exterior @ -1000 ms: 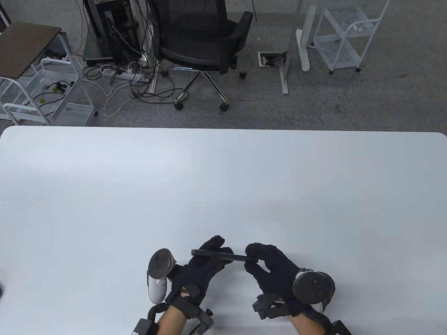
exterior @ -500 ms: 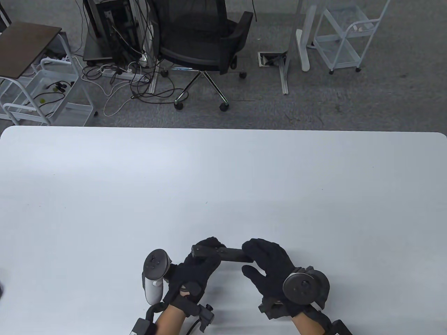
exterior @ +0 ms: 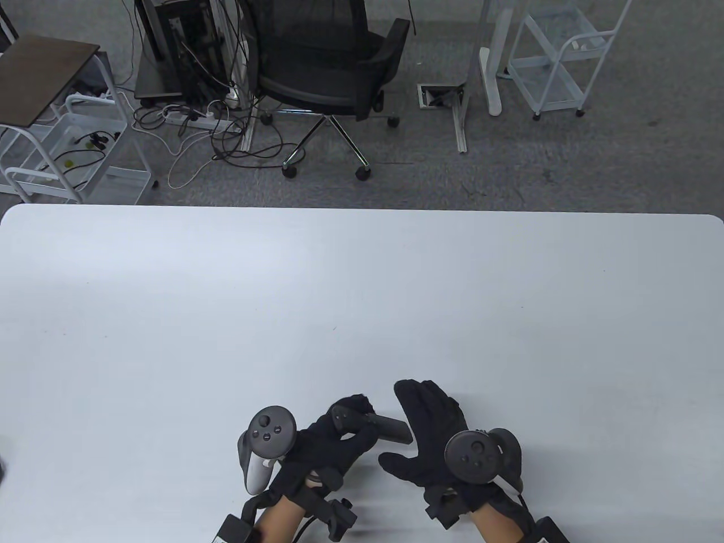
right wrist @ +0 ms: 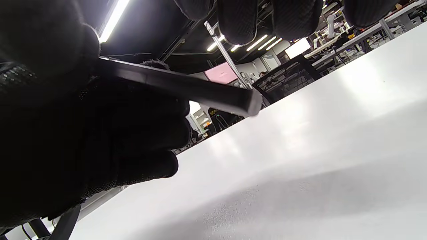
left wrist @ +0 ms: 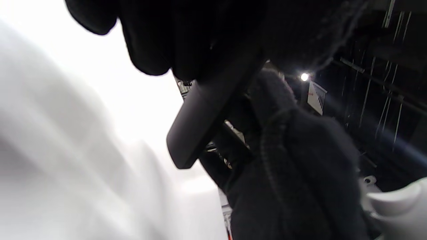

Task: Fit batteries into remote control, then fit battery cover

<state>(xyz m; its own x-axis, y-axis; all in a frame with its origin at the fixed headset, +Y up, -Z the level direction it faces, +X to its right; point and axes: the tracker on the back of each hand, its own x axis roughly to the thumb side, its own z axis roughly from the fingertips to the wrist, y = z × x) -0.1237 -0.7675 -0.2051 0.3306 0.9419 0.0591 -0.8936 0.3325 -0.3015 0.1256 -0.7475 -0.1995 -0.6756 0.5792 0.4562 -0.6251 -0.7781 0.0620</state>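
- The white table [exterior: 362, 294] carried both gloved hands near its front edge.
- The right hand [exterior: 432, 435] was spread flat with fingers extended, gripping nothing, just right of the remote's free end.
- The left hand [exterior: 331, 447] was curled around one end of the remote.
- The black remote [exterior: 378, 425] was lifted clear of the table, button side up, its free end pointing right.
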